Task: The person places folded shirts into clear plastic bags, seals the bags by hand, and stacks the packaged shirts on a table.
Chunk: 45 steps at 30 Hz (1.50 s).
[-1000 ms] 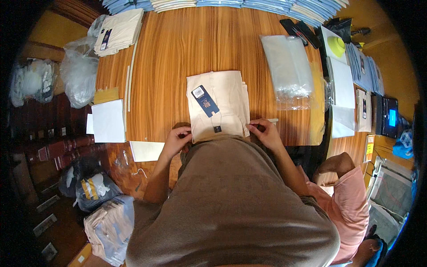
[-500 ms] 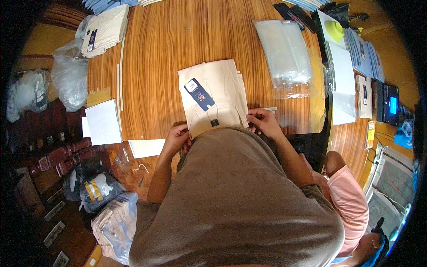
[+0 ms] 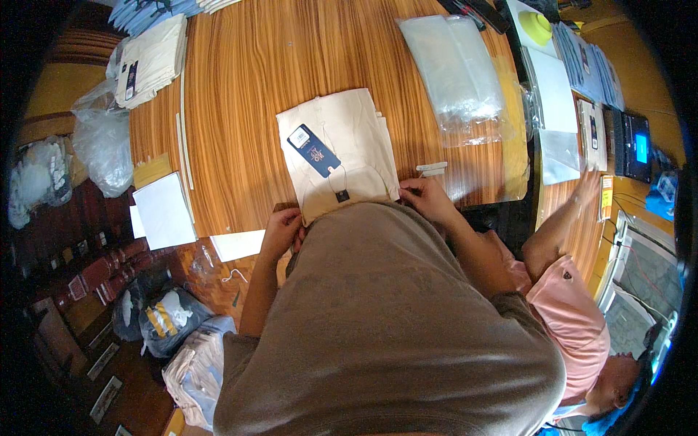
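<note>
Folded cream garment (image 3: 356, 138) at the near edge of a wood-grain table (image 3: 240, 87), its near end meeting the brown shirt (image 3: 407, 312) of the person seated there. On its upper face lies a navy hang tag (image 3: 314, 151), slanted, with a white barcode sticker at the far end and pale lettering toward the near end; a thin cord (image 3: 346, 172) loops beside it, near a small dark square label (image 3: 342, 196). The right hand (image 3: 430, 200) is at the garment's near right corner, thumb and forefinger pinching its edge. The left hand (image 3: 282, 232) is at the near left corner, fingers curled inward; their tips are partly hidden, and whether they grip the cloth I cannot tell from here.

Right of the garment: clear plastic bags (image 3: 454, 73), lying flat, and brown paper (image 3: 515, 138). Far left: a stack of cream garments (image 3: 156, 54) with a similar dark tag, near blue folded garments (image 3: 145, 13). Near left: white sheets (image 3: 163, 211). Far right: a folded beige garment (image 3: 592, 134), also dark-tagged, beside a device with a lit blue screen (image 3: 641, 144); a yellow printed label (image 3: 606, 196) is just nearer. Near right, a co-worker in a pink shirt (image 3: 574, 312) extends a forearm (image 3: 552, 232) toward these.
</note>
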Tool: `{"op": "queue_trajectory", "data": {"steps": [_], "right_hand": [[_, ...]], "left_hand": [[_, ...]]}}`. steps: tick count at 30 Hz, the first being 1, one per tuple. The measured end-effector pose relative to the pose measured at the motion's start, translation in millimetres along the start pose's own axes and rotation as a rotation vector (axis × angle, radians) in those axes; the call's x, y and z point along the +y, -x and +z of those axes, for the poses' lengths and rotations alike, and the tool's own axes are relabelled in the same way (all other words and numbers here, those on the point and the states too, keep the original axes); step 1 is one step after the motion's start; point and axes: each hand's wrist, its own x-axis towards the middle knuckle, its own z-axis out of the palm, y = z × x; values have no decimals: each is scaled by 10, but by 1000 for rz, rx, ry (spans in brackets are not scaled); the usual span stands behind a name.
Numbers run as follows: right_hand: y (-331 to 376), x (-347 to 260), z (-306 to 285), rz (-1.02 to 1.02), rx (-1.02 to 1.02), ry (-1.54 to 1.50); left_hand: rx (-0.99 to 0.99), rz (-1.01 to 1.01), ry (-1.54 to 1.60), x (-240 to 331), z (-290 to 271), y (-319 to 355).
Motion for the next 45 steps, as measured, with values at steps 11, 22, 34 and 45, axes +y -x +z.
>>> {"op": "queue_trajectory", "data": {"steps": [11, 22, 34, 45], "right_hand": [[-37, -106, -36, 273, 37, 35], [-26, -552, 68, 28, 230, 277], [-56, -437, 43, 142, 30, 204], [251, 275, -283, -88, 886, -171]], "left_hand": [[96, 73, 137, 81, 66, 121], [312, 243, 33, 99, 317, 88], [234, 134, -75, 255, 350, 24], [627, 339, -667, 911, 372, 161]]}}
